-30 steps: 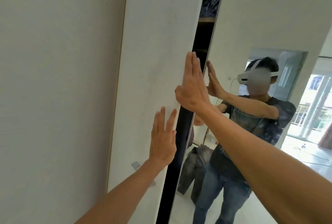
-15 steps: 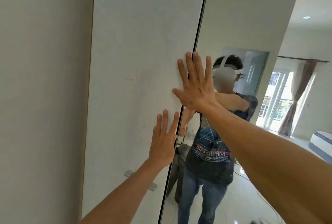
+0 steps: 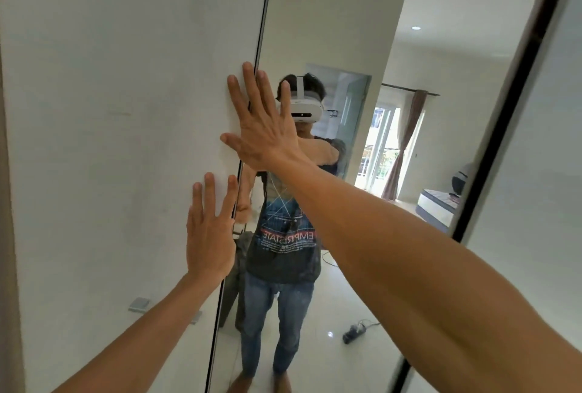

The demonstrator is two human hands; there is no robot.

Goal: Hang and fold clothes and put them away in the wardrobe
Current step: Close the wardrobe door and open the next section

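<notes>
Both wardrobe doors look shut, so the step in hand reads as the closing of the wardrobe at the end of putting clothes away. The right hand (image 3: 263, 137) lies flat with its fingers spread wide, holding nothing; its palm straddles the dark seam (image 3: 263, 24) where the white wardrobe door (image 3: 126, 109) meets the mirrored door (image 3: 330, 14). Thumb and index finger rest on the white panel, the outer fingers on the glass. The left hand (image 3: 209, 235) sits below the right one, also flat and open, fingers together and pointing up, pressed on the white door with its fingertips just beside the seam. It holds nothing either.

No garment shows anywhere near the hands; whatever was put away is behind the doors and out of sight. A small metal handle (image 3: 139, 303) is fixed to the white door, below the left hand and partly hidden by the left forearm. The mirror under the right hand shows the person's own reflection, with a power strip (image 3: 354, 331) on the floor behind.

If the seam is truly closed along its whole height, the next move calls only for lifting both palms away without dragging the doors back open. If clothes remain elsewhere, reopening would call for a grip on that handle below the left hand.
</notes>
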